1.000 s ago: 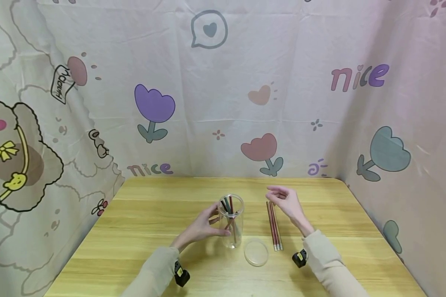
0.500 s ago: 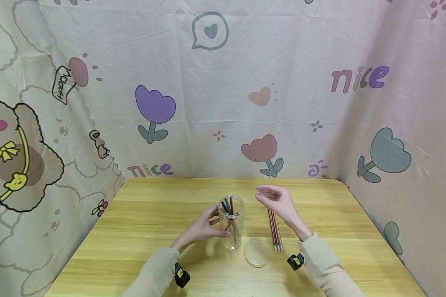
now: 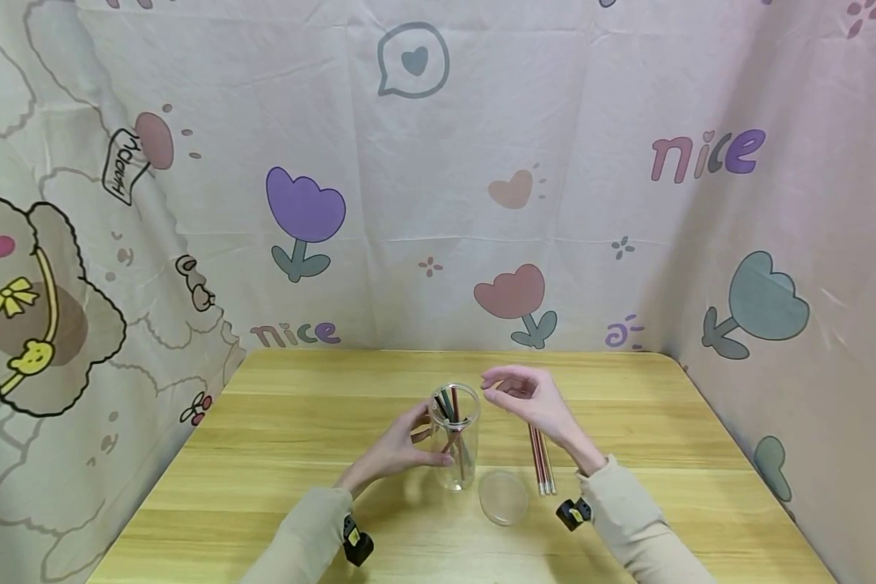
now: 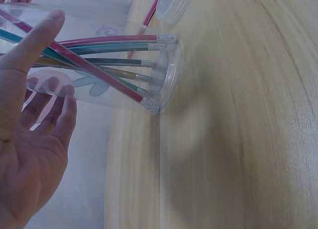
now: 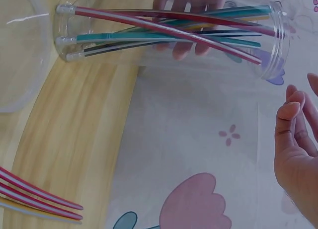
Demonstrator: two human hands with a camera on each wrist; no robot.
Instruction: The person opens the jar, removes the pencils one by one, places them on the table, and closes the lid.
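Observation:
A tall clear jar (image 3: 470, 444) stands upright on the table, with several pencils (image 4: 107, 78) leaning inside. Red, green, dark and yellow ones show, eraser ends down. My left hand (image 3: 392, 448) grips the jar from the left, thumb in front and fingers behind. My right hand (image 3: 534, 399) is in the air just right of the jar's top, beside the rim. In the right wrist view, the fingers of the right hand (image 5: 298, 147) are loosely bent with nothing visible between them.
A round clear lid (image 3: 503, 498) lies flat to the right of the jar's base. Several loose pencils (image 3: 543, 466), red and yellow, lie side by side right of the lid, partly under the right hand in the head view. A printed cloth (image 3: 423, 284) hangs behind the wooden table (image 3: 263, 454).
My right hand has moved left, from over the far ends of the loose pencils to beside the jar's rim. The left hand and the jar have stayed in place.

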